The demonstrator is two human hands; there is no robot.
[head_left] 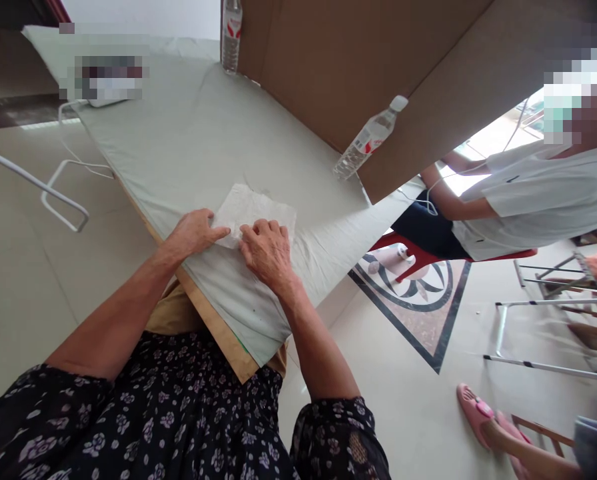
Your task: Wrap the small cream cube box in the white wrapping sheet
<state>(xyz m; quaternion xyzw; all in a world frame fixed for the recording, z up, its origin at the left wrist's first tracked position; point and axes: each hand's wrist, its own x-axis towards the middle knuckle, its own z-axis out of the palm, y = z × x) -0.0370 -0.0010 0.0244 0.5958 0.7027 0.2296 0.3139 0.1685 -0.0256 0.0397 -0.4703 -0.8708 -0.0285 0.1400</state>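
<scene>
A thin white sheet, like a tissue or paper [251, 205], lies flat near the front corner of a table with a pale green cloth [178, 133]. My left hand [194, 232] rests at the sheet's left edge, thumb and fingers apart, with the thumb reaching its lower left part. On the lower right part of the sheet presses my right hand [266, 252], its fingers bent and the tips on the surface; nothing is seen gripped in it.
Beyond the sheet, a capped plastic bottle [368, 141] leans beside a large cardboard panel [318, 73]. Another bottle [232, 37] stands at the panel's far end. A person in a white shirt [538, 193] sits at the right. A white cable [61, 143] hangs at the left.
</scene>
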